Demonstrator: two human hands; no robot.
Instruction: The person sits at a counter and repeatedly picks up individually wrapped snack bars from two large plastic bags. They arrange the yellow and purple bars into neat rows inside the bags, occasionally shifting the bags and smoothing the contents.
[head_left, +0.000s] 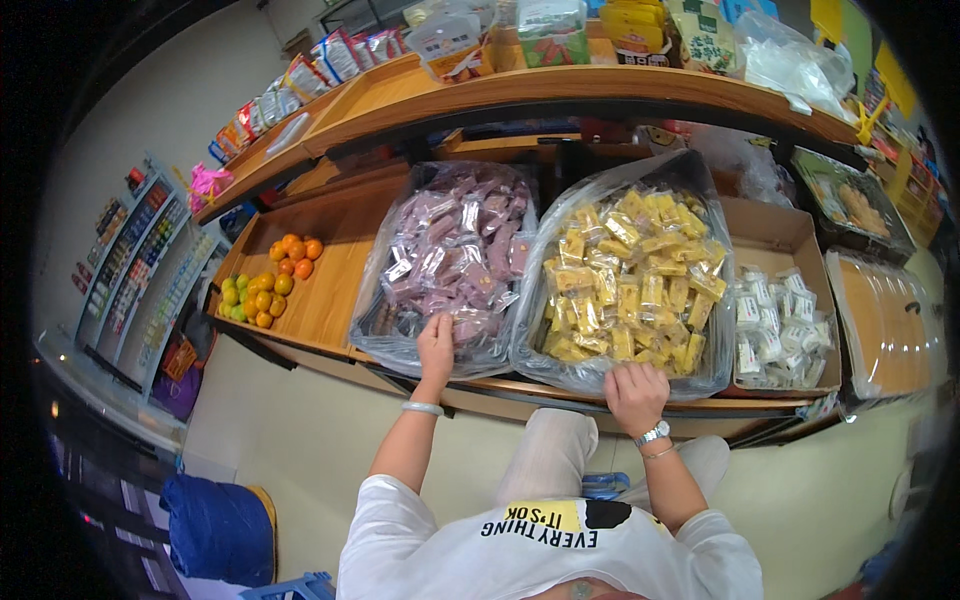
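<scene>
My left hand (436, 346) is at the front left of a plastic-lined box (365, 315) of purple wrapped snacks (450, 225). Its thumb and fingers are closed at the edge of a purple snack packet (475, 324); the fingers' undersides are hidden. To the right, yellow wrapped snacks (619, 277) fill a second box lined with a clear plastic bag (534, 300). My right hand (637, 394) rests with curled fingers on the front rim of that bag. I wear a pale bangle (423, 408) on the left wrist and a metal watch (652, 433) on the right.
Oranges (296, 251) and yellow-green fruits (238, 292) lie left on the wooden display shelf (337, 247). A cardboard box (780, 225) holds white packets (780, 322); beside it is a clear lid (885, 322). An upper shelf (570, 86) overhangs the back. A blue bundle (217, 529) stands behind left.
</scene>
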